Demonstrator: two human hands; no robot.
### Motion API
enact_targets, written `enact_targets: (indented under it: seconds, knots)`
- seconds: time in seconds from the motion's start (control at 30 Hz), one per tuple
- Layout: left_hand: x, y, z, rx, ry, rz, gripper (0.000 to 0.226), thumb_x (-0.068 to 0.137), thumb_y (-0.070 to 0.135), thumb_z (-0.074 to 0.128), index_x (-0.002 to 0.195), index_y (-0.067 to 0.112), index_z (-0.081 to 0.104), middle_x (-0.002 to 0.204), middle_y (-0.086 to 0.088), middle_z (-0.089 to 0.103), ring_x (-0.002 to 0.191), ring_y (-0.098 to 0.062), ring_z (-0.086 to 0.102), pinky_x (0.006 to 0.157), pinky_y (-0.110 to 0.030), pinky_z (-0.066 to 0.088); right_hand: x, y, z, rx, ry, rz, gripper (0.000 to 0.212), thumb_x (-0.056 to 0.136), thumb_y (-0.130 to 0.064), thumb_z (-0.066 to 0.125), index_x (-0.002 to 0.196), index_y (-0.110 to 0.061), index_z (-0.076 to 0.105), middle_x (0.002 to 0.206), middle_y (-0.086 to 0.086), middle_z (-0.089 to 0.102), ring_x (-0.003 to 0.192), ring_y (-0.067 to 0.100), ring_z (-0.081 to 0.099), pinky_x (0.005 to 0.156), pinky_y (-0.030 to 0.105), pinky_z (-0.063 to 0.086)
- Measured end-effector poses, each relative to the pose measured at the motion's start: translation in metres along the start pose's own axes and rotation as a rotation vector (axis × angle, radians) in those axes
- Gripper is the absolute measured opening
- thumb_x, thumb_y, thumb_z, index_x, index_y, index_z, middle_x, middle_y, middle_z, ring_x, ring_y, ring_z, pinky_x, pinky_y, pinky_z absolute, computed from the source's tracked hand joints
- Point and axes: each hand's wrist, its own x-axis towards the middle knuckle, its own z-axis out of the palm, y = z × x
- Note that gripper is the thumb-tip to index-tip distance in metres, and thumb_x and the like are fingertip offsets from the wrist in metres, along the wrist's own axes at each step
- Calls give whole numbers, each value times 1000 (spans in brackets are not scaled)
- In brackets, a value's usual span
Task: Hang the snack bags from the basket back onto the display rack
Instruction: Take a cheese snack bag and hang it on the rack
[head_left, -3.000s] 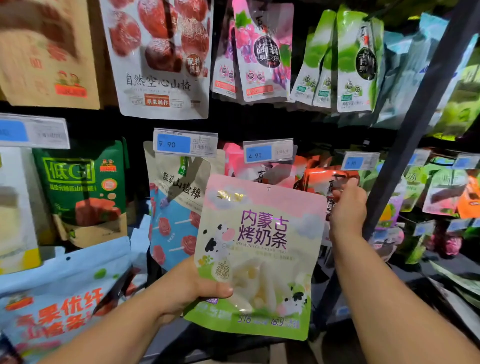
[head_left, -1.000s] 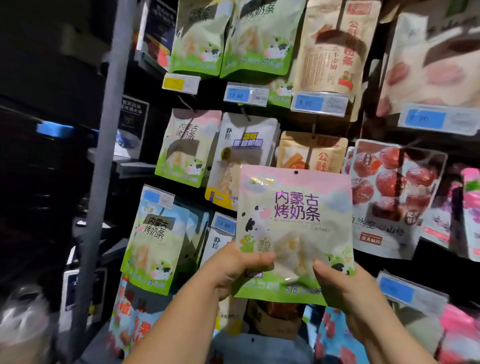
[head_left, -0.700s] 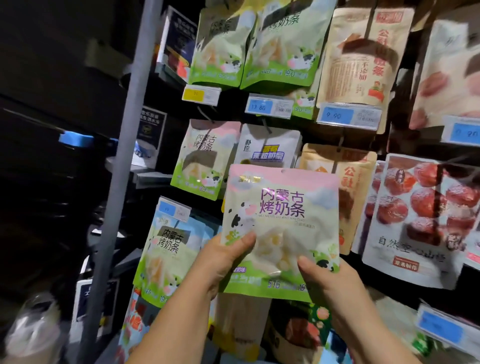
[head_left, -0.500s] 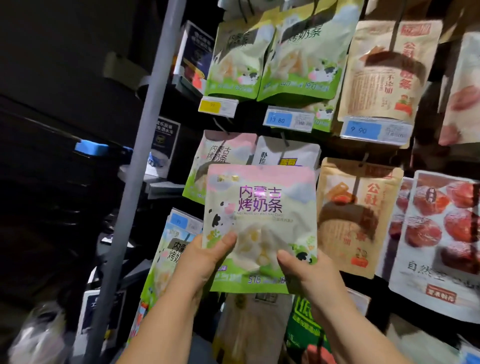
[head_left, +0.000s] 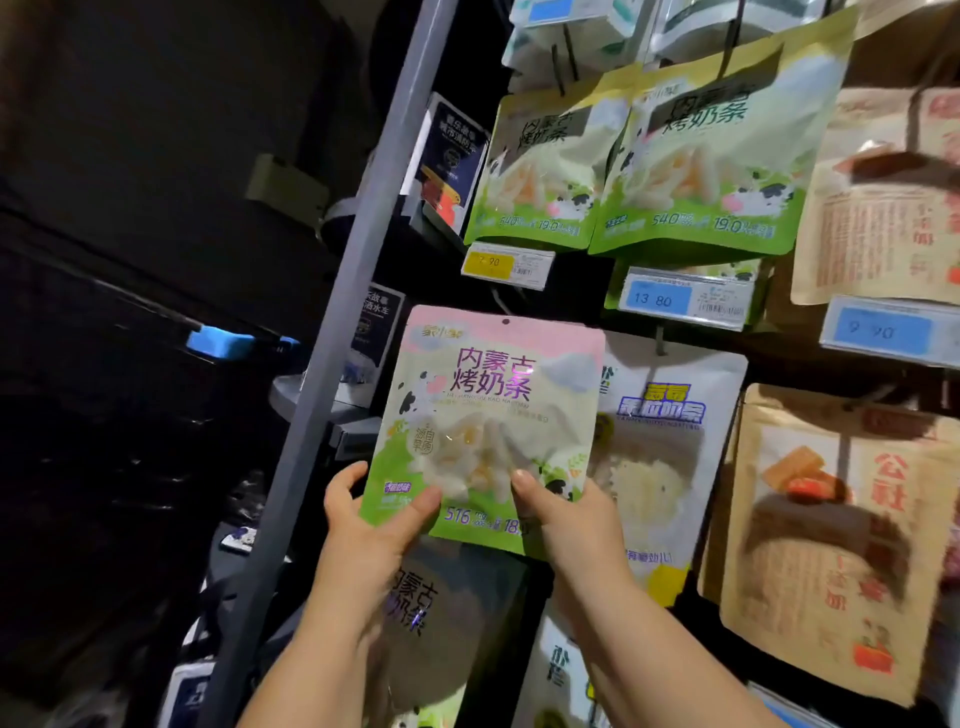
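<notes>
A pink-and-green milk snack bag (head_left: 493, 415) with cartoon cows and a small hang hole at its top is held upright against the display rack. My left hand (head_left: 369, 525) grips its lower left corner, thumb on the front. My right hand (head_left: 566, 519) pinches its lower right part, thumb on the front. The bag covers the spot just below the yellow price tag (head_left: 506, 264). Two matching green bags (head_left: 540, 171) hang one row above. The basket is out of sight.
A grey upright rack post (head_left: 358, 270) runs just left of the bag. To the right hang a white-and-yellow bag (head_left: 670, 457) and brown paper bags (head_left: 841, 530). Blue price tags (head_left: 680, 299) jut out from the hooks. Left of the post is dark.
The bag has gone up and to the left along the rack, now in front of the hook row under the yellow tag. My right hand, earlier at the rack, now holds the bag too.
</notes>
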Motion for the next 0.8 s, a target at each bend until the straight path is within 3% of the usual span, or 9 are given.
enact_targets:
  seconds: [0.17, 0.3, 0.43, 0.67, 0.8]
  knots:
    - [27, 5, 6, -32, -61, 76, 82, 47, 42, 97, 111, 51, 46, 107, 6, 70, 101, -16, 69, 97, -47, 53, 23, -12, 13, -11, 43, -10, 15, 79, -27, 80, 83, -16, 71, 80, 3, 75, 87, 28, 71, 84, 43, 55]
    - [56, 2, 1, -36, -99, 99, 108, 35, 62, 94, 130, 46, 46, 118, 8, 69, 111, -16, 66, 102, -46, 49, 36, -17, 23, -22, 48, -32, 18, 80, -32, 79, 85, -16, 71, 81, 2, 74, 82, 21, 68, 69, 28, 51]
    - [71, -2, -4, -38, -141, 110, 108, 38, 61, 95, 133, 52, 46, 129, 6, 64, 119, -20, 62, 105, -48, 45, 46, -11, 34, -4, 55, -42, 23, 72, -32, 83, 81, -13, 72, 77, 4, 75, 84, 30, 72, 84, 50, 57]
    - [76, 1, -9, -9, -140, 176, 101, 41, 65, 91, 132, 55, 49, 132, 13, 61, 119, -14, 62, 105, -44, 46, 46, -8, 45, 14, 69, -107, 50, 54, -54, 77, 84, -14, 72, 80, 2, 76, 83, 26, 73, 84, 52, 57]
    - [72, 3, -8, -37, -151, 188, 101, 44, 57, 89, 136, 47, 49, 128, 13, 64, 115, -12, 64, 103, -44, 48, 45, -9, 40, -3, 71, -139, 21, 76, -31, 83, 85, -16, 72, 81, -1, 76, 84, 21, 72, 87, 47, 56]
